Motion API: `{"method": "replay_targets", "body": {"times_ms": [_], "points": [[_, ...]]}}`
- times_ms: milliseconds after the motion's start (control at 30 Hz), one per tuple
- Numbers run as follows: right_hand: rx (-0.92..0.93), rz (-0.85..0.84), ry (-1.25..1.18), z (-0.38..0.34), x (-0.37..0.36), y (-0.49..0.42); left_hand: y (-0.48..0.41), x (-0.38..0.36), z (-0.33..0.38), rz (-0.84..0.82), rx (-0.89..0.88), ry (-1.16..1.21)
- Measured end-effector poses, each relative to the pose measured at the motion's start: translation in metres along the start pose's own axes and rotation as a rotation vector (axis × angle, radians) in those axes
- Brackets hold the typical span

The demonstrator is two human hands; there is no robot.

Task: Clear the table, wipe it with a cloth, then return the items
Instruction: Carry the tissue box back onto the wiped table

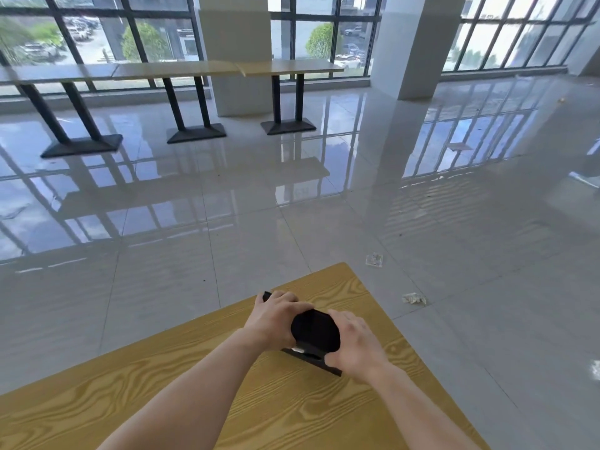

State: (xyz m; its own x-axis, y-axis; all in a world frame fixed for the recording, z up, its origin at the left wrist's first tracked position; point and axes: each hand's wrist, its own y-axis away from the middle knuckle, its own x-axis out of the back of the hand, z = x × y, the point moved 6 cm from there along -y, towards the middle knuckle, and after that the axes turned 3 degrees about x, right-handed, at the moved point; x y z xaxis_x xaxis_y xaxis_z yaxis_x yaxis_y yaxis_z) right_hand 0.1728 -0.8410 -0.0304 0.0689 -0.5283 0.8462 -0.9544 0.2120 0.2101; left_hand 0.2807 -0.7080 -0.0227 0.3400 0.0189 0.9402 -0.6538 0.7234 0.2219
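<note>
Wood-grain table (146,394), far corner | left hand (276,319) and right hand (354,342) curl round black object (315,329) on flat base (321,363); likely two-handed for a steady lift

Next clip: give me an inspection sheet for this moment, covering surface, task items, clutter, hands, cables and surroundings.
Surface: wood-grain table, far corner in view.
Job's things: black object on a flat black base near that corner; no cloth seen.
Clutter: clear scrap and crumpled scrap on the tiled floor.
Hands: left hand and right hand both grip the black object.
Cables: nothing seen.
Surroundings: row of tables by the windows; white pillar.
</note>
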Motion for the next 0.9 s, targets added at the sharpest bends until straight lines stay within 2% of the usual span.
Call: {"method": "replay_targets", "body": {"times_ms": [467, 600, 800, 900], "points": [[-0.015, -0.074, -0.002, 0.010, -0.012, -0.004, -0.001, -0.017, -0.002, -0.032, 0.015, -0.019], [0.015, -0.066, 0.028, 0.005, -0.009, -0.002, 0.014, -0.013, -0.011, 0.038, 0.061, 0.045], [0.118, 0.078, 0.052, -0.023, 0.009, 0.003, 0.050, -0.001, -0.025, 0.169, 0.169, 0.045], [0.189, 0.098, 0.059, -0.046, 0.013, 0.008, 0.074, 0.009, -0.030, 0.228, 0.210, 0.019]]}}
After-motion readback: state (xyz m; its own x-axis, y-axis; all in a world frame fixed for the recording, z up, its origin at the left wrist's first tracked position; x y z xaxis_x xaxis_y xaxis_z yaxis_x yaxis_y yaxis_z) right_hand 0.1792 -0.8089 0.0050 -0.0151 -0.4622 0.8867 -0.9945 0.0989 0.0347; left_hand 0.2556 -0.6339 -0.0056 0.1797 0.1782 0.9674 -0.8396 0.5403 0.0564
